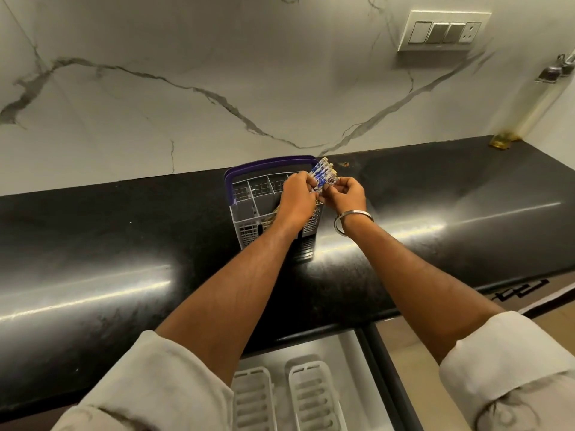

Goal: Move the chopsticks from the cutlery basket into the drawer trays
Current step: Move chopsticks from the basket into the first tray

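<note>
A grey cutlery basket [249,209] with a purple handle stands on the black countertop [124,244] near the wall. Over its right side, both hands hold a bundle of several chopsticks [323,174] with blue-and-white patterned tops. My left hand [295,199] grips the bundle from the left, and my right hand [347,194], with a metal bangle on the wrist, pinches it from the right. The chopsticks' lower ends are hidden behind my hands. Below the counter edge an open drawer holds two white slotted trays [311,396], both with nothing in them.
A marble-patterned wall rises behind the counter, with a switch panel [443,31] at upper right. A tap fitting [557,68] sits at the far right edge. A dark drawer front [392,377] runs along the right side of the open drawer.
</note>
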